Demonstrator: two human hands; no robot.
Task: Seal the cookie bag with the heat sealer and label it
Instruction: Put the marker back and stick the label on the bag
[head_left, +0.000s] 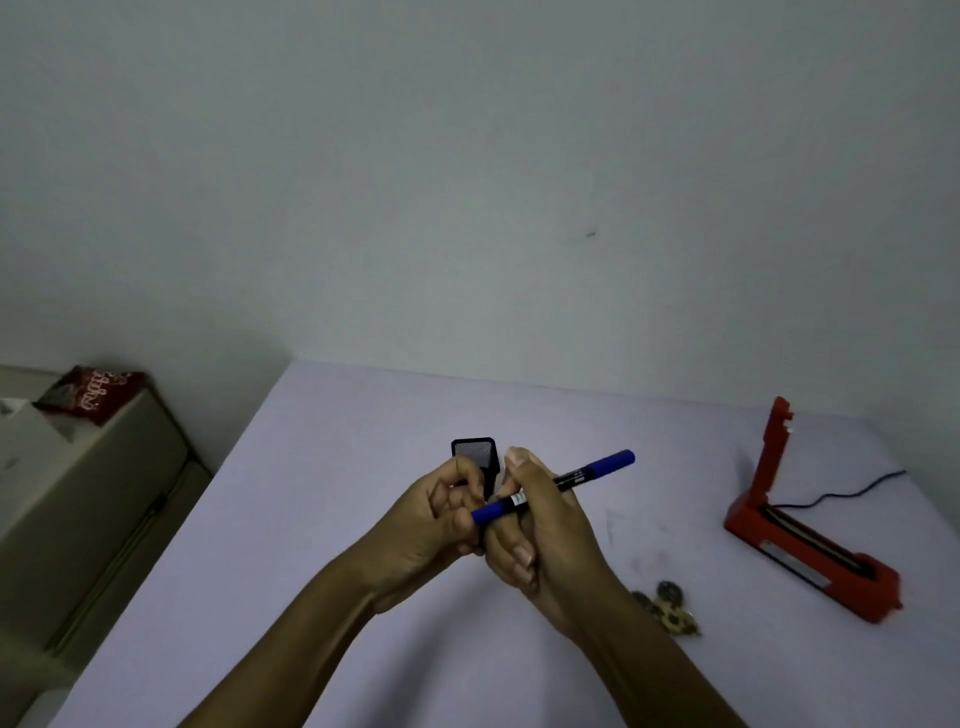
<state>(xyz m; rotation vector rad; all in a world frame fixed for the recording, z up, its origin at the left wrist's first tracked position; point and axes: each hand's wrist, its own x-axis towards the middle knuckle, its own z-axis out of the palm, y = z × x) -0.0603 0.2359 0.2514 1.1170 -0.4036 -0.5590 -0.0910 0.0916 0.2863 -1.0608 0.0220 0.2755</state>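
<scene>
Between both hands, mid-frame, sits a blue marker (553, 487). Left hand (436, 525) has its fingers (460, 519) curled round the near cap end; right hand (540, 525) wraps the barrel w/ thumb up top. Looks like a pull-apart grip, cap abt to come off for the labelling step, that's my read. Marker is a slim smooth cylinder, black mid-section, blue caps both ends, held clear above the tabletop (363, 597).

Behind the knuckles, a small black mesh pen holder (474, 451), partly hidden. By the right wrist, the cookie bag (667, 610): only a bit shows, brown-gold discs, too blurred to judge a seal.

Far right, the red heat sealer (810, 545), boxy plastic, arm hinged up and open, black cord trailing back, parked well apart from the hands. Tabletop is pale lilac, matte, faintly smudged. Off left on a beige cabinet (104, 467), a crinkly red snack packet (96, 392).
</scene>
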